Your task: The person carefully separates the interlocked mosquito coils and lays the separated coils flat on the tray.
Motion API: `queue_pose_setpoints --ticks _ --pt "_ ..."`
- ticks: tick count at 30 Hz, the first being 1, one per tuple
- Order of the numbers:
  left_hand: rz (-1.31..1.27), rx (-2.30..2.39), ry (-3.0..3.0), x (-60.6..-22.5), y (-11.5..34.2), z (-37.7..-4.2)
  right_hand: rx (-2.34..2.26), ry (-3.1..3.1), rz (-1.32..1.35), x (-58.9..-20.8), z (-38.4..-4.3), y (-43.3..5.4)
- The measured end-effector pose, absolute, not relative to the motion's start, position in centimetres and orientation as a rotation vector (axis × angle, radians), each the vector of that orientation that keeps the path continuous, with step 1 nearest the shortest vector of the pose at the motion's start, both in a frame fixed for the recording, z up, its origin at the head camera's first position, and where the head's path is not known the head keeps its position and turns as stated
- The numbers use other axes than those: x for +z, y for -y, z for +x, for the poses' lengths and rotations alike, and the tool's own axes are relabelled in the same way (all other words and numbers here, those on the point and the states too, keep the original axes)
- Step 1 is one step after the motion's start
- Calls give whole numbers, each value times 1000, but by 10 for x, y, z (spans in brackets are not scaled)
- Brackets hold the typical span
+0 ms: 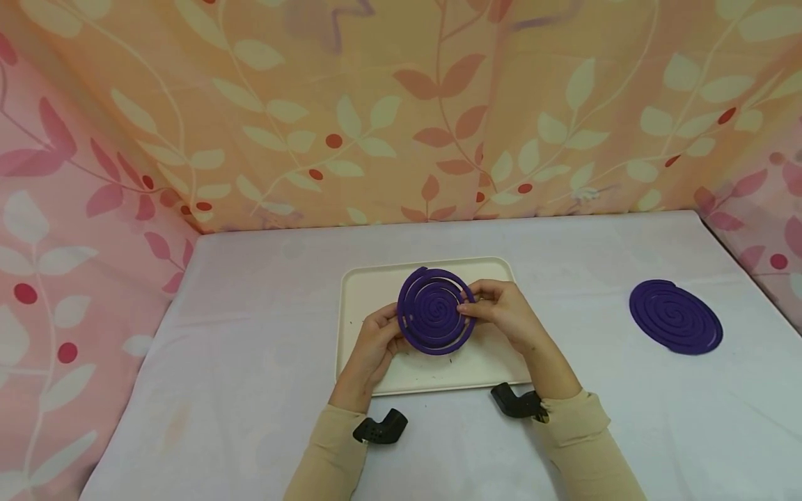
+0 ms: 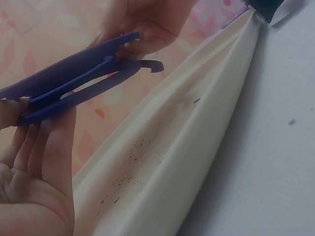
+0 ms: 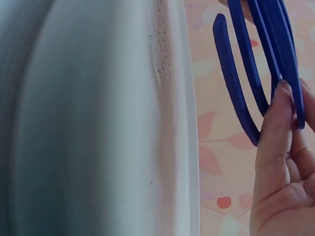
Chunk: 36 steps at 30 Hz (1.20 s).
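A purple mosquito coil (image 1: 436,312) is held up over a cream tray (image 1: 489,362), its flat face turned toward the head camera. My left hand (image 1: 374,348) grips its left edge between thumb and fingers. On the opposite side my right hand (image 1: 509,313) pinches the rings, thumb in front. In the left wrist view the coil's rings (image 2: 81,93) stand apart from one another, one loose end sticking out. The right wrist view also shows gaps between the coil's strands (image 3: 238,83), with fingertips (image 3: 281,105) among them. Whether it is one coil or two nested ones I cannot tell.
Another purple mosquito coil (image 1: 675,317) lies flat on the white tablecloth (image 1: 626,417) to the right. Dark crumbs (image 2: 133,157) are scattered in the tray. Floral curtains (image 1: 376,139) hang at the back and both sides. A black wrist device (image 1: 381,426) sits on each forearm.
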<state>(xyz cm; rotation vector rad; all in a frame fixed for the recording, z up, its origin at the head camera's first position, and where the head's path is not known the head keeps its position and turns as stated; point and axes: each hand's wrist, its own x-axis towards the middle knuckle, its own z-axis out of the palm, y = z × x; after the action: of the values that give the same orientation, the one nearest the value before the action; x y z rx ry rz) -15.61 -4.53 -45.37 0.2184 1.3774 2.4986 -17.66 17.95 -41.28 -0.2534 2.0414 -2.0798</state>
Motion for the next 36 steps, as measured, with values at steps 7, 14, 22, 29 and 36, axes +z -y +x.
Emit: queue_pose_setpoints --ticks 7,14,22,29,36 --pt "199 2484 -1389 -454 45 -157 -2078 -2083 -266 -413 -177 -178" --pt "138 2480 -1449 -454 44 -157 -2018 -2190 -277 -412 -176 -175" --pt "118 2506 -1437 -455 44 -158 -1999 -2190 -372 -409 -175 -176" --pt "162 2468 -1415 -456 45 -157 -2002 -2176 -354 -407 -174 -179" --pt "174 2428 -1379 -454 44 -156 -1979 -2216 -336 -408 -175 -181"
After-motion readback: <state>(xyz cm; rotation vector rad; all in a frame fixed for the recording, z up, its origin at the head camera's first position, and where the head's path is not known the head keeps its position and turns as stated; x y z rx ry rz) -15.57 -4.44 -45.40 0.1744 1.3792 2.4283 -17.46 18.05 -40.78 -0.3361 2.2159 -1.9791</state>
